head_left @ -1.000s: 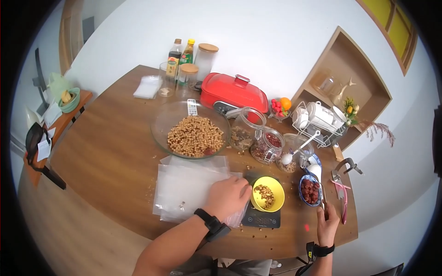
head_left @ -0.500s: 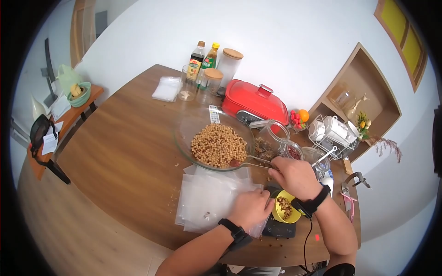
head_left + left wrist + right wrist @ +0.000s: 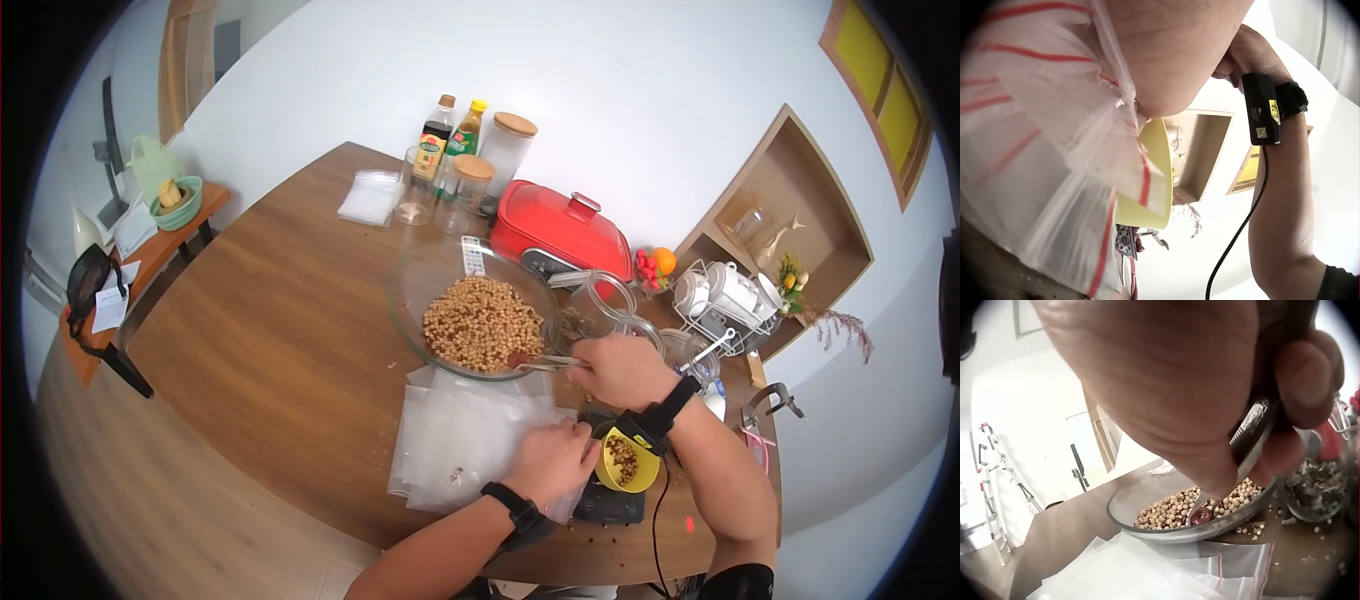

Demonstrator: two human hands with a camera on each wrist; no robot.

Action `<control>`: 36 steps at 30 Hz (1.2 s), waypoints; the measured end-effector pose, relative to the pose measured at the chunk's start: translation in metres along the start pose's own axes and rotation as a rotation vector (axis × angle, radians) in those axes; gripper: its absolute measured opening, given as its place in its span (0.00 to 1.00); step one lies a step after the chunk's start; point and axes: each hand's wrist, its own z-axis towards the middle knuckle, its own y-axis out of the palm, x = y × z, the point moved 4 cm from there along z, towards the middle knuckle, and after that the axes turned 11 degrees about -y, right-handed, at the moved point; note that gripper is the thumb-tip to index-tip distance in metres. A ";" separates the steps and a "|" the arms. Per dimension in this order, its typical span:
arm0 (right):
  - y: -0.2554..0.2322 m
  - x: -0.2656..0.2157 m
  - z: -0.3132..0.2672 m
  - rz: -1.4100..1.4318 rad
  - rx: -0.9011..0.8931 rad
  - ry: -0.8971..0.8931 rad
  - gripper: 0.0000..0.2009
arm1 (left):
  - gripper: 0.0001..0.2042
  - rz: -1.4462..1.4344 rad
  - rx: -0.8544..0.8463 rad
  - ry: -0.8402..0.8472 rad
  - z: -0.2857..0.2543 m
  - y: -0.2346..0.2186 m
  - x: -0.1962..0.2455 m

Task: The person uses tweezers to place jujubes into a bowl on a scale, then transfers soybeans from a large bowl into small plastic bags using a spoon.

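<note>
In my right hand (image 3: pixel 625 370) I grip metal tongs (image 3: pixel 550 362), their tips low over the near right edge of a large glass bowl (image 3: pixel 398 325). Pale round beans (image 3: pixel 485 318) are heaped in it. A dark red date (image 3: pixel 1200 515) shows at the tong tips in the right wrist view. My left hand (image 3: pixel 548 462) rests on a stack of clear zip bags (image 3: pixel 465 425), fingers beside a yellow bowl (image 3: pixel 643 472). That bowl holds some mixed beans and sits on a black kitchen scale (image 3: pixel 612 507), partly behind my right wrist.
Glass jars (image 3: pixel 605 295) stand right of the big bowl, a red electric cooker (image 3: pixel 565 230) behind it. Bottles (image 3: pixel 433 140) and lidded jars are at the back. A cup rack (image 3: pixel 725 300) stands right; a blue-patterned bowl (image 3: pixel 1126 240) shows in the left wrist view.
My right hand has swung left with the tongs, from the blue-patterned bowl of dates to the glass bowl of beans. My left hand stays by the yellow bowl; the head view has shifted.
</note>
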 end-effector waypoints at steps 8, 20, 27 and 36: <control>0.011 0.006 -0.021 0.110 0.192 0.058 0.13 | 0.13 0.014 -0.017 -0.014 0.000 -0.001 0.001; 0.035 0.057 -0.281 0.382 0.569 0.570 0.12 | 0.12 -0.006 -0.041 -0.034 0.003 -0.008 0.009; 0.086 0.076 -0.414 0.283 0.567 0.985 0.13 | 0.10 0.008 -0.016 -0.019 0.001 -0.002 0.009; 0.126 0.085 -0.414 0.178 0.515 0.981 0.12 | 0.12 0.046 -0.050 -0.068 0.001 -0.004 0.012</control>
